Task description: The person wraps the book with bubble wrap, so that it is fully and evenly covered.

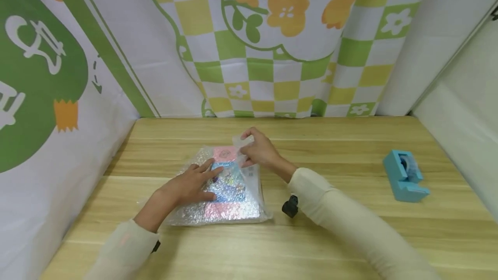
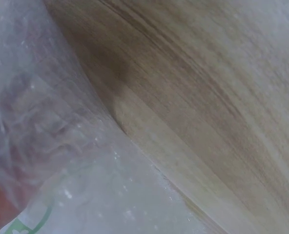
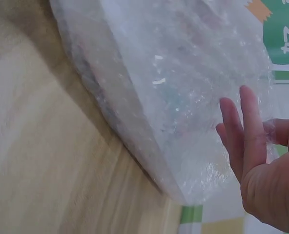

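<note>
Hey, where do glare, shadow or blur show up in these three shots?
Head view: white glare speckles the clear plastic bubble wrap; left wrist view: the light-brown wood-grain tabletop looks soft, with a dark shadow beside the wrap; right wrist view: bright glints on the wrap, shadow along its edge.

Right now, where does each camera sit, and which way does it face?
Head: head-worn, facing forward and down at the bubble wrap on the table; left hand, right hand and sleeves show.
Left wrist: worn there, facing bubble wrap and table up close; a patch of skin shows at lower left.
Right wrist: worn there, facing the bubble wrap; right hand shows at right.
Head and right wrist share the bubble wrap, right hand and patterned wall cloth.
</note>
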Available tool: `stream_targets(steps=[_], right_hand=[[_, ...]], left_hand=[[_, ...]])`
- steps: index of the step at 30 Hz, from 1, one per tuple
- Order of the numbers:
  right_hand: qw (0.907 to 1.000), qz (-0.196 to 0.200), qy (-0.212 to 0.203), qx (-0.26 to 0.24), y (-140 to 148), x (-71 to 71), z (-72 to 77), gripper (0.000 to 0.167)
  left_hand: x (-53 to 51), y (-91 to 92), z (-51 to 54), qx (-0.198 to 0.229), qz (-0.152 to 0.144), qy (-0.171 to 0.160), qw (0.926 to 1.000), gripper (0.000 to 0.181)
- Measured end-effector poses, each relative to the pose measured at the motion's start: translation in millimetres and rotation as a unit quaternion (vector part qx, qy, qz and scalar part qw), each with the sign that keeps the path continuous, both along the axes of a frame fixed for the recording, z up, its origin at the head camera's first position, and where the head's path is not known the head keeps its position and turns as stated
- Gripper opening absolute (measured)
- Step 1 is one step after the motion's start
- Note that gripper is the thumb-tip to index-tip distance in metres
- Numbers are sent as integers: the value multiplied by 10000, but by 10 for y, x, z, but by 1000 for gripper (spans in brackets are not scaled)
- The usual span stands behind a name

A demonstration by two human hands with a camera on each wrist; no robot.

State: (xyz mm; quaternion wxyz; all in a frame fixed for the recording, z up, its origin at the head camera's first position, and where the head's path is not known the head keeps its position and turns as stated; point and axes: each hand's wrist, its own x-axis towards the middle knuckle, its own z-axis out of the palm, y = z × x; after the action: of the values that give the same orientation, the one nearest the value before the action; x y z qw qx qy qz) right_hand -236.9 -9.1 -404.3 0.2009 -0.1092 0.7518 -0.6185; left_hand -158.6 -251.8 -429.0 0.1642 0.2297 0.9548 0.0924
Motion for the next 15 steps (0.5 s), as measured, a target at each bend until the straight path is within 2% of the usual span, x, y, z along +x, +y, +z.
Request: stream_targets(steps=[7, 12, 15], right_hand=[[9995, 167, 45, 279, -53, 6, -84, 37], [9976, 685, -91, 60, -9, -1, -156, 42], [9917, 1194, 369, 313, 23, -9, -188, 42]], left_hand=[[4, 6, -2, 52, -16, 46, 10000, 81], [5, 8, -2, 27, -47, 88, 9999, 80], [8, 3, 6, -17, -54, 126, 9999, 80]])
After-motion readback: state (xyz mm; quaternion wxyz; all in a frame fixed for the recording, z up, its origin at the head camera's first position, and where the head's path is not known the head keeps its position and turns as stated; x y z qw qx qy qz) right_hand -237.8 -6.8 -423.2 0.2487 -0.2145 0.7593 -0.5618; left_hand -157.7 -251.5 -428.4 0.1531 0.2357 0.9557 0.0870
